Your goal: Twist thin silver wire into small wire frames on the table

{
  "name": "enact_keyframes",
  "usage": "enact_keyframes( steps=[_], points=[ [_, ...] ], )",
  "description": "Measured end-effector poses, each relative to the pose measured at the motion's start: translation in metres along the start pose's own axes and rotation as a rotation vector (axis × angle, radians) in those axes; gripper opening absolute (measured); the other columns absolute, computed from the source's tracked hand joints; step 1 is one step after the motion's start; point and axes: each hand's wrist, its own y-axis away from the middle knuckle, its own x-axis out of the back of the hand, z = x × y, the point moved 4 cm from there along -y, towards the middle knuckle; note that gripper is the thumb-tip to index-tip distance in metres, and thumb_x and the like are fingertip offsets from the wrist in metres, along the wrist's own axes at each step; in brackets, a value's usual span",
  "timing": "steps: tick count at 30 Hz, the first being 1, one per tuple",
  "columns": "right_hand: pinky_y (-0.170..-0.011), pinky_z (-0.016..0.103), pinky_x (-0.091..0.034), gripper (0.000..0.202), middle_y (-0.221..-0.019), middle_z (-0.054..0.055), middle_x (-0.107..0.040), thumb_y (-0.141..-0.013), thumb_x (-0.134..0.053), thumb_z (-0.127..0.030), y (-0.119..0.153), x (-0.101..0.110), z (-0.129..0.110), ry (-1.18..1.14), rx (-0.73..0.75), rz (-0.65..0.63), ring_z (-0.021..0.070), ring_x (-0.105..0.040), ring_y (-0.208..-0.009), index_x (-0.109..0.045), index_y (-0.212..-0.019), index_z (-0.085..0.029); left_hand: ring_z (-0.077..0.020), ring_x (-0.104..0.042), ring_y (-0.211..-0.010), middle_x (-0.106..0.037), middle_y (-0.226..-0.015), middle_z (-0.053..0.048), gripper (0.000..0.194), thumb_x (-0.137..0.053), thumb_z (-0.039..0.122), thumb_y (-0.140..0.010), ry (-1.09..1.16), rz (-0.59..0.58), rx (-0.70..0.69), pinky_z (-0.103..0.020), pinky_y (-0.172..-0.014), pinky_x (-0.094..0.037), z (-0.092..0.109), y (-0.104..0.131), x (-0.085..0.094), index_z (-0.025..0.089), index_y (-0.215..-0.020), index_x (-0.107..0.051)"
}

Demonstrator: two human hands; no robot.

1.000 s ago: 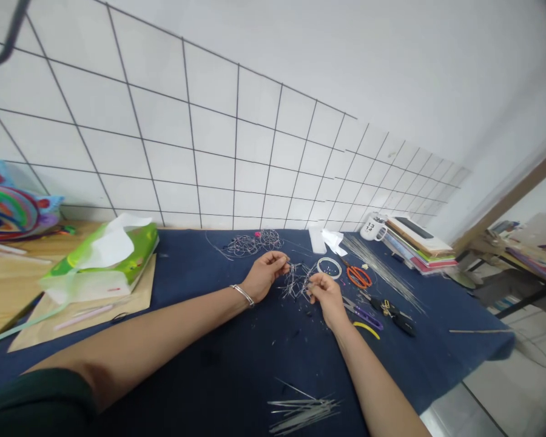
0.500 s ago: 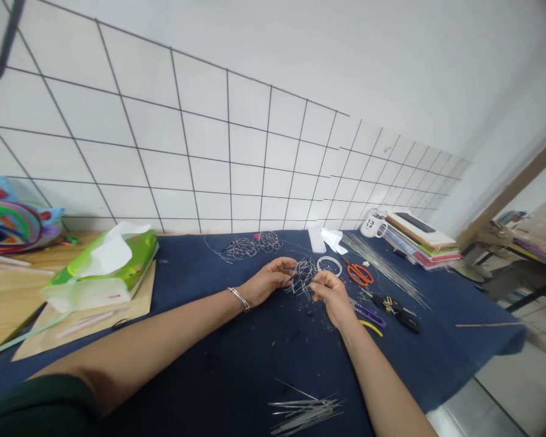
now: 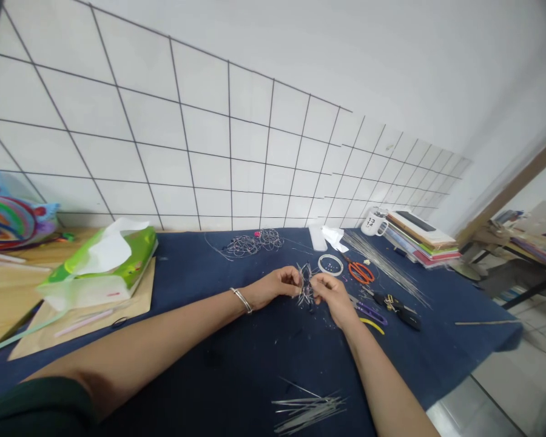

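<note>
Between my two hands, just above the dark blue cloth [image 3: 236,358], is a small openwork piece of bent silver wire [image 3: 306,284] with loose ends sticking out. My left hand [image 3: 277,286], a silver bangle at its wrist, pinches the piece from the left. From the right, the thumb and fingers of my right hand [image 3: 331,292] grip its other side. Nearer to me lies a loose bundle of short straight wires [image 3: 307,413]. Beyond my right hand sits a round white dish [image 3: 330,265] with tiny beads in it.
Orange-handled scissors [image 3: 361,272], a purple-handled tool [image 3: 372,314] and black-handled pliers [image 3: 403,311] lie to the right. Long wires [image 3: 386,267] stretch behind them, near a white mug [image 3: 374,223] and stacked books [image 3: 421,240]. Tangled wire [image 3: 250,244] lies at the back; a green tissue pack [image 3: 104,261] at left.
The wire piece has been turned between my fingers and now looks narrower and more upright. Both hands keep hold of it, with the left fingers more curled in. The view has shifted slightly.
</note>
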Motion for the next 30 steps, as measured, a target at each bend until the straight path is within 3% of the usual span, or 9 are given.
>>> enact_keyframes(
  steps=[3, 6, 10, 16, 22, 30],
  points=[
    [-0.046, 0.022, -0.038, 0.023, -0.060, -0.002, -0.049, -0.072, -0.063, -0.040, -0.001, 0.017, -0.003, -0.072, -0.016, 0.130, 0.0112, -0.047, -0.054, -0.060, -0.079, -0.019, -0.0136, -0.056, -0.083, -0.058, -0.093, -0.004, 0.018, -0.068, 0.018, -0.067, 0.050, 0.075, 0.013, -0.026, -0.070, -0.044, 0.004, -0.002, 0.011, 0.014, -0.070, -0.051],
    [-0.046, 0.022, -0.038, 0.024, -0.062, -0.001, -0.049, -0.072, -0.062, -0.042, 0.000, 0.025, -0.008, -0.085, -0.019, 0.152, 0.0117, -0.048, -0.055, -0.059, -0.080, -0.019, -0.0167, -0.056, -0.093, -0.057, -0.102, -0.006, 0.017, -0.066, 0.020, -0.069, 0.099, 0.116, 0.002, -0.028, -0.072, -0.045, 0.009, -0.002, 0.017, 0.015, -0.074, -0.052],
    [-0.047, 0.022, -0.038, 0.023, -0.061, -0.001, -0.051, -0.072, -0.062, -0.041, 0.005, 0.023, -0.015, -0.069, -0.004, 0.113, 0.0114, -0.048, -0.055, -0.059, -0.077, -0.019, -0.0165, -0.057, -0.091, -0.057, -0.101, -0.006, 0.020, -0.067, 0.019, -0.068, 0.063, 0.075, 0.024, -0.028, -0.073, -0.046, 0.010, 0.001, 0.010, 0.017, -0.085, -0.056],
    [-0.048, 0.023, -0.037, 0.020, -0.060, -0.001, -0.053, -0.072, -0.063, -0.039, 0.012, 0.009, -0.014, 0.008, 0.011, 0.005, 0.0104, -0.046, -0.050, -0.061, -0.073, -0.019, -0.0151, -0.056, -0.087, -0.053, -0.109, -0.007, 0.046, -0.069, 0.017, -0.066, 0.069, -0.030, 0.069, -0.028, -0.071, -0.045, 0.004, 0.009, -0.012, 0.024, -0.108, -0.053],
    [-0.047, 0.023, -0.037, 0.022, -0.058, -0.002, -0.054, -0.071, -0.064, -0.041, 0.014, -0.003, -0.008, 0.055, -0.011, -0.078, 0.0100, -0.046, -0.048, -0.063, -0.073, -0.019, -0.0125, -0.054, -0.077, -0.058, -0.089, -0.003, 0.037, -0.071, 0.016, -0.063, 0.038, -0.053, -0.008, -0.026, -0.071, -0.042, 0.001, 0.009, -0.018, 0.018, -0.097, -0.058],
    [-0.046, 0.022, -0.037, 0.020, -0.059, -0.001, -0.054, -0.070, -0.065, -0.037, 0.014, -0.010, -0.002, 0.008, -0.039, -0.167, 0.0098, -0.046, -0.050, -0.062, -0.072, -0.018, -0.0139, -0.052, -0.078, -0.057, -0.083, -0.003, 0.032, -0.069, 0.022, -0.067, -0.190, 0.065, -0.121, -0.027, -0.073, -0.040, -0.002, 0.012, -0.015, 0.017, -0.097, -0.058]
  ],
)
